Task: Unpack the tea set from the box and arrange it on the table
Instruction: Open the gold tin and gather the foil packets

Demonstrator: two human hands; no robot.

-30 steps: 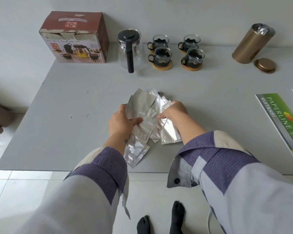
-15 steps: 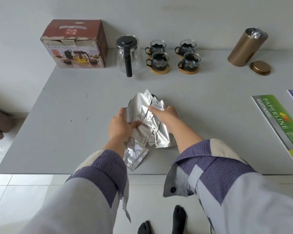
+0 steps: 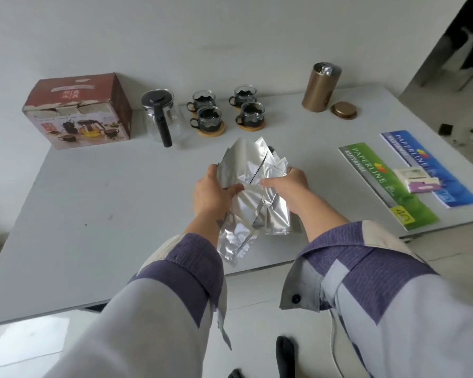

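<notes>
Grey matte desk [image 3: 99,186] set against a plain pale wall; white tiled floor below its near edge.

Far edge, left to right: red-brown cardboard tea-set box [image 3: 78,110] at the far-left corner, printed picture side facing the near edge. Just beside it, clear glass teapot with black lid and black handle [image 3: 163,118], handle pointing toward the near edge. Next, four small glass cups with dark holders [image 3: 225,109] in a two-by-two group; the near pair stands on round wooden coasters [image 3: 212,131], the far pair's bases are hidden behind them. Further right, upright gold cylindrical tin [image 3: 321,88], open at the top, silver foil showing inside. Its round gold lid [image 3: 343,110] lies flat on the desk just beside it.

Right edge: green booklet marked PAPERLINE [image 3: 385,186] and blue booklet marked PAPERLINE [image 3: 432,170], side by side. Small white and purple cards [image 3: 418,180] lie across the two.

Centre, toward the near edge: bundle of silver foil pouches [image 3: 253,186], fanned and overlapping, held up between both hands. Left hand [image 3: 212,193] grips the bundle's left side, thumb across the front, fingers behind. Right hand [image 3: 287,186] grips the right side, thumb over the front, fingers curled behind. Lower pouches hang down toward the near edge; cannot tell whether they touch the desk.

Sleeves are grey with purple patches. Dark socks visible on the floor.
</notes>
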